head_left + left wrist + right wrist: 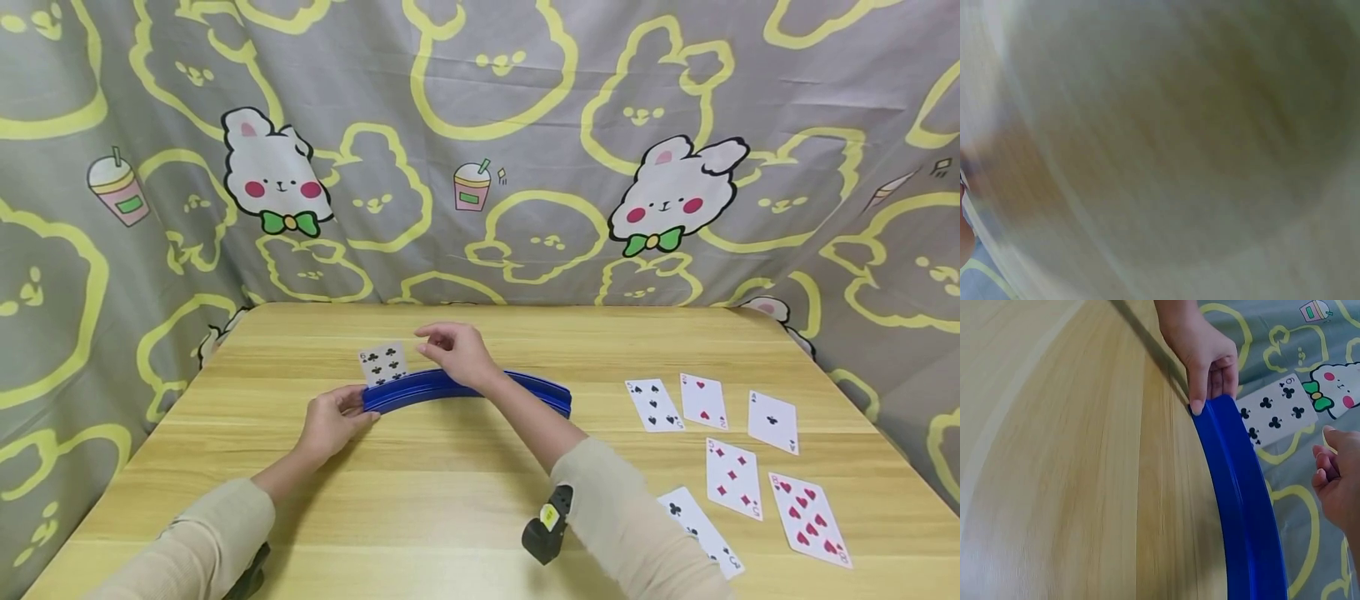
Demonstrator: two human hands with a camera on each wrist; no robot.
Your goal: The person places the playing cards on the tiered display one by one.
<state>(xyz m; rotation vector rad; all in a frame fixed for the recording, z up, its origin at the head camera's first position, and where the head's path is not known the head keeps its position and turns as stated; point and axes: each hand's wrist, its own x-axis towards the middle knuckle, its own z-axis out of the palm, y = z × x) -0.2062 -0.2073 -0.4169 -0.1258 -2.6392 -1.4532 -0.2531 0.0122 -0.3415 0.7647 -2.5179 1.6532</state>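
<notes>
A curved blue card holder (420, 385) stands on the wooden table, with a six of clubs (383, 363) upright in its left end. My left hand (330, 421) grips that end, thumb on the near side, as the right wrist view also shows. My right hand (457, 354) is raised over the middle of the holder, just right of the card and apart from it. Its fingers are loosely bent, with nothing visible between them. The left wrist view is mostly a blurred close surface.
Several face-up cards lie on the right of the table, among them a five of spades (655, 405), a two of hearts (703, 401), a five of diamonds (733, 478) and an eight of hearts (810, 520). My right sleeve (637, 517) partly covers a three of clubs. Behind hangs a patterned grey curtain (525, 283).
</notes>
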